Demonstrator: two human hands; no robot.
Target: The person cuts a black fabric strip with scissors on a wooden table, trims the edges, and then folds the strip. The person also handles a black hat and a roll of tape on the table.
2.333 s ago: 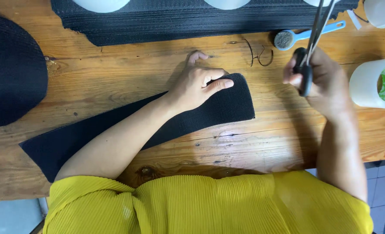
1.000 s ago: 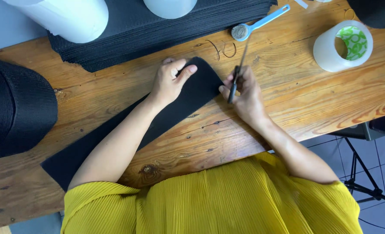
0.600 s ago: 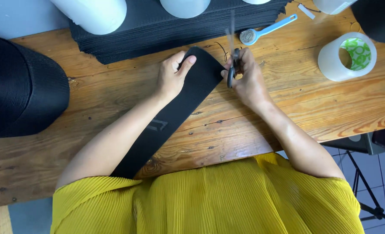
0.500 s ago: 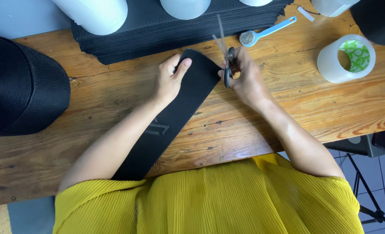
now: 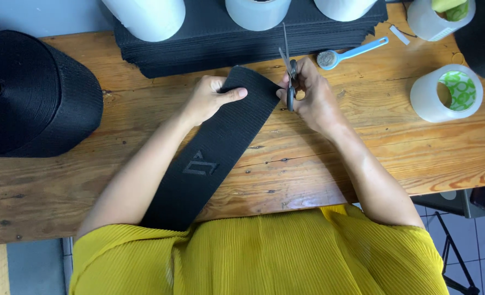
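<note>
Scissors (image 5: 289, 71) gripped in right hand (image 5: 313, 101), blades parted at webbing strip (image 5: 220, 142) end on desk (image 5: 362, 147). Left hand (image 5: 209, 98) pinches strip edge. I'd hold it taut and cut square.

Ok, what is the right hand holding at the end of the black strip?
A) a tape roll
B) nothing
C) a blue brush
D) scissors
D: the right hand grips scissors, blades up, at the far end of the strip that the left hand pins down.

Sewing workshop: webbing roll (image 5: 35, 93), stacked black strips (image 5: 242, 41) (wooden bench (image 5: 362, 142))
</note>
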